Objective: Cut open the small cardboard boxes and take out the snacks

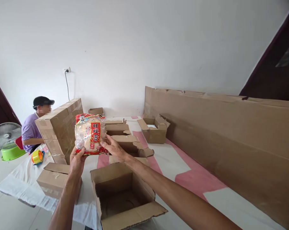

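Note:
A bag of rice crackers (90, 132), clear with red printed edges and a red label, is held up above the table. My left hand (77, 159) grips its lower left corner, thumb on the front. On the lower right side, my right hand (113, 147) pinches the bag's edge. Below my hands stands an open cardboard box (125, 195) with its flaps folded out; the visible part of its inside is bare. Left of it, behind my left forearm, sits a smaller cardboard box (55, 179).
Several open boxes (120, 129) line up behind the bag. Another open box (155, 132) stands near the long cardboard panel (221, 137) on the right. Stacked boxes (60, 127) form a wall at left, beside a tape dispenser (37, 157). A seated person (32, 127) is beyond, near a fan (5, 135).

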